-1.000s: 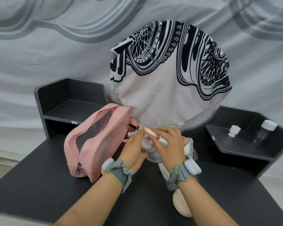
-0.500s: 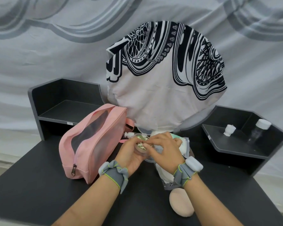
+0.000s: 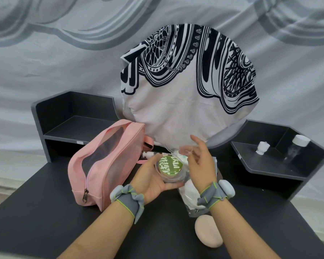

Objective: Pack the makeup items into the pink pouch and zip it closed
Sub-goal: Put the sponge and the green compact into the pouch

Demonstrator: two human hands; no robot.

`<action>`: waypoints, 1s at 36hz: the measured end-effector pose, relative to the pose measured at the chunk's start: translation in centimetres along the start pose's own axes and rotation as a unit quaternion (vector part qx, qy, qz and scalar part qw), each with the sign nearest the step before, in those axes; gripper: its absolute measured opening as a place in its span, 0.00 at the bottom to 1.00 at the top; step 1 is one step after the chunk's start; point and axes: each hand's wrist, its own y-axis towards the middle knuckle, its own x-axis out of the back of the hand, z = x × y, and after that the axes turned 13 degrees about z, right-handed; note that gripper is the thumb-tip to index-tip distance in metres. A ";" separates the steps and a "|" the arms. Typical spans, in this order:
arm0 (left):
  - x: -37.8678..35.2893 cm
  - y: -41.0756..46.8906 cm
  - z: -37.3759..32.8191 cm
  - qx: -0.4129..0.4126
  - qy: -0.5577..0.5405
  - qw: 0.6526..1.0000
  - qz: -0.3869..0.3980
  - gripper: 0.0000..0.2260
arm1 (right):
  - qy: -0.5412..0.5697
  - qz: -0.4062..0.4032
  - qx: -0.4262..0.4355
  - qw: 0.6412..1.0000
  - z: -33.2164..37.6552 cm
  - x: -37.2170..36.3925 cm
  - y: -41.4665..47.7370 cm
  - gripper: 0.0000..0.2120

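Note:
The pink pouch (image 3: 101, 165) with a dark mesh panel stands on the black table at the left, its zipper pull hanging at the near end. My left hand (image 3: 153, 180) cups a small round jar with a green lid (image 3: 169, 167), just right of the pouch. My right hand (image 3: 200, 161) hovers beside the jar with its fingers spread and nothing in it. Under the hands lie a clear bag with white items (image 3: 191, 197) and a small white-capped bottle (image 3: 148, 155). A beige powder puff (image 3: 208, 233) rests near the front.
A round stand draped in black-and-white cloth (image 3: 189, 86) rises behind the hands. Dark shelf units flank it: the left one (image 3: 73, 126) is bare, the right one (image 3: 269, 161) holds a small white cap and a clear white-lidded bottle (image 3: 297, 146).
My left hand has lifted the green-lidded jar and turned its lid up. My right hand has let go and opened its fingers. The view has shifted slightly.

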 end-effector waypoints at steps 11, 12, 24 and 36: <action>-0.7 0.2 -0.4 -0.067 -0.006 0.998 0.004 0.23 | -0.122 0.150 -0.013 0.981 0.5 0.6 -1.2 0.27; -0.5 0.5 -0.3 -0.082 -0.011 0.996 -0.025 0.27 | -0.116 0.156 -0.016 0.981 0.4 0.7 -1.2 0.27; -1.6 0.2 0.5 -0.134 0.091 0.986 -0.041 0.11 | 0.271 0.085 -0.200 0.938 0.7 1.0 -1.2 0.15; -1.7 0.3 0.8 -0.145 0.117 0.979 -0.085 0.12 | 0.367 0.068 -0.211 0.904 0.8 1.4 -1.3 0.12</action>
